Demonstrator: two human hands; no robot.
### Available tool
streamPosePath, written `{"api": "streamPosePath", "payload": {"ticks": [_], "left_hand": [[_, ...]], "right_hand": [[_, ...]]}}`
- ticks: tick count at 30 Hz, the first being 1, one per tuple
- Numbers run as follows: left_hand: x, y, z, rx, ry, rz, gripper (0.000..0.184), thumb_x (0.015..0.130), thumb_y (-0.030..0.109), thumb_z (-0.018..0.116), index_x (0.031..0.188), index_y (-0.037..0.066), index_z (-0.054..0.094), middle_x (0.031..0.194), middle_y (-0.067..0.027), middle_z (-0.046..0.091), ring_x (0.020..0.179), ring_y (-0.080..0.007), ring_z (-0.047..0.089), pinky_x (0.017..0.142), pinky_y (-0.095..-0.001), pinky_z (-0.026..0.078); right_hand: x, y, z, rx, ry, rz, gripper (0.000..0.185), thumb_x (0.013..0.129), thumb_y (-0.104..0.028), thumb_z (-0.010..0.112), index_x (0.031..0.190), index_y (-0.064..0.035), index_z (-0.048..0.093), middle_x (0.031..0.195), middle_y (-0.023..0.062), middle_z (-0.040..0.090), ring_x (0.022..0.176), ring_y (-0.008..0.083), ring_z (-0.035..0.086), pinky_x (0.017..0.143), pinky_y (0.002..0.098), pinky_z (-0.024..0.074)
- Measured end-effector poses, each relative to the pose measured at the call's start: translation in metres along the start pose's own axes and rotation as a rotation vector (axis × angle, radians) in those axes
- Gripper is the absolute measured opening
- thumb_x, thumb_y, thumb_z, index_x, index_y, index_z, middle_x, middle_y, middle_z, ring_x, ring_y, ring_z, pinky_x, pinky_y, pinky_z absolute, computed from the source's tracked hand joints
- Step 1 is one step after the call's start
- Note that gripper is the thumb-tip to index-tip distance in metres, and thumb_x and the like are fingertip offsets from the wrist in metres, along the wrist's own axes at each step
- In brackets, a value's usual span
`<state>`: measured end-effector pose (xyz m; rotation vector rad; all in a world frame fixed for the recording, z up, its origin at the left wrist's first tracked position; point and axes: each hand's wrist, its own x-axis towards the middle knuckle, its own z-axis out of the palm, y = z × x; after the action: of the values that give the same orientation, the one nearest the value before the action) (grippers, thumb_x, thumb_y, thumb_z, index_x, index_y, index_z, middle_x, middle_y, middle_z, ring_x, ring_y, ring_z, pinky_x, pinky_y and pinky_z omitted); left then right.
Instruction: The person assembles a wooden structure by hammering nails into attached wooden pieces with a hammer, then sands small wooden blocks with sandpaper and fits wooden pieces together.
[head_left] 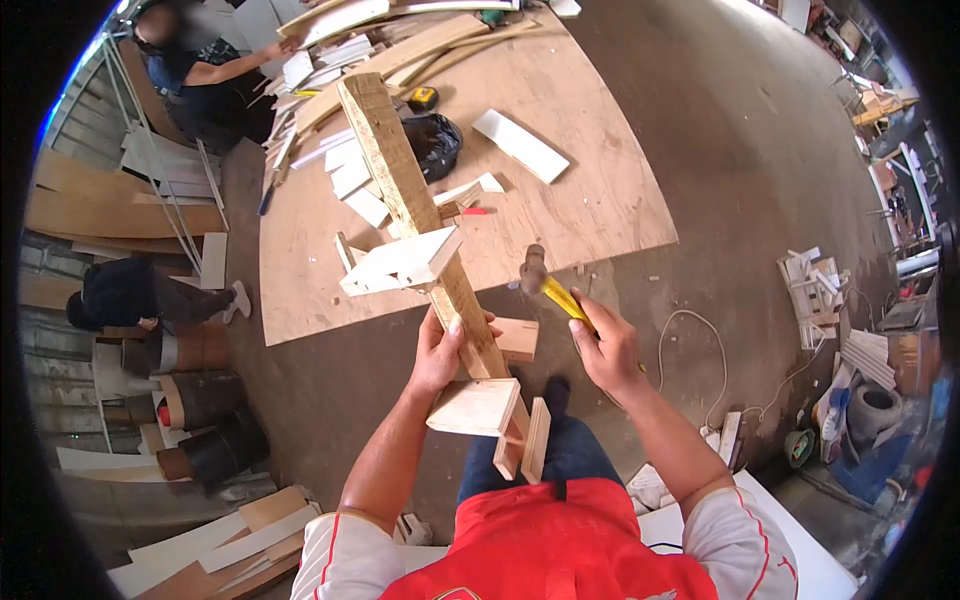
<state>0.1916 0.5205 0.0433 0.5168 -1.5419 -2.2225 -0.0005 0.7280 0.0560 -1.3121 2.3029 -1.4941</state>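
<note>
My left hand [442, 348] is wrapped round a long wooden beam [395, 165] that slants from my lap out over the table. Short boards are fixed across the beam: a pale block [402, 262] beyond my left hand and a flat board [474, 406] nearer my body. In my right hand [608, 348] is a hammer [550, 280] with a yellow handle, gripped low on the handle. Its head is raised to the right of the beam, apart from it.
A plywood table [600, 190] carries a white board [521, 145], a black plastic bag [432, 145], a tape measure [424, 98] and piled wood strips. One person [205, 75] reaches over its far left corner; another person [125, 295] bends at left. A cable [690, 315] lies on the floor.
</note>
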Motion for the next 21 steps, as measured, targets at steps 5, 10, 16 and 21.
{"api": "streamPosePath", "payload": {"ticks": [5, 10, 16, 21], "left_hand": [[0.021, 0.043, -0.020, 0.010, 0.052, 0.091, 0.053, 0.105, 0.031, 0.058, 0.142, -0.003, 0.039, 0.122, -0.0215, 0.064, 0.108, -0.0328, 0.070, 0.094, -0.0466, 0.058], [0.048, 0.092, -0.047, 0.005, 0.060, 0.176, 0.055, 0.104, 0.029, 0.061, 0.143, -0.002, 0.039, 0.125, -0.0214, 0.064, 0.110, -0.0331, 0.070, 0.095, -0.0474, 0.058], [0.086, 0.136, -0.093, 0.048, 0.098, 0.231, 0.054, 0.100, 0.024, 0.067, 0.140, -0.003, 0.043, 0.126, -0.0195, 0.065, 0.112, -0.0310, 0.069, 0.097, -0.0467, 0.057], [0.130, 0.138, -0.148, 0.313, 0.161, 0.279, 0.048, 0.099, 0.026, 0.066, 0.136, -0.003, 0.059, 0.128, -0.0183, 0.067, 0.118, -0.0286, 0.067, 0.097, -0.0425, 0.055]], "right_hand": [[0.046, -0.042, 0.019, 0.051, -0.023, -0.009, 0.026, 0.097, -0.016, 0.067, 0.119, -0.0020, 0.066, 0.097, 0.0172, 0.070, 0.081, 0.0353, 0.070, 0.069, 0.0428, 0.0530], [0.105, -0.080, 0.041, 0.101, -0.034, -0.009, 0.025, 0.096, -0.018, 0.069, 0.116, -0.0029, 0.064, 0.097, 0.0167, 0.071, 0.084, 0.0371, 0.070, 0.071, 0.0448, 0.0534], [0.167, -0.101, 0.089, 0.070, -0.006, -0.049, 0.023, 0.095, -0.011, 0.070, 0.113, 0.0008, 0.063, 0.096, 0.0186, 0.071, 0.087, 0.0332, 0.071, 0.075, 0.0402, 0.0540], [0.198, -0.101, 0.122, 0.049, -0.029, 0.010, 0.025, 0.095, -0.011, 0.070, 0.115, 0.0006, 0.062, 0.101, 0.0194, 0.071, 0.092, 0.0346, 0.071, 0.079, 0.0419, 0.0546]]}}
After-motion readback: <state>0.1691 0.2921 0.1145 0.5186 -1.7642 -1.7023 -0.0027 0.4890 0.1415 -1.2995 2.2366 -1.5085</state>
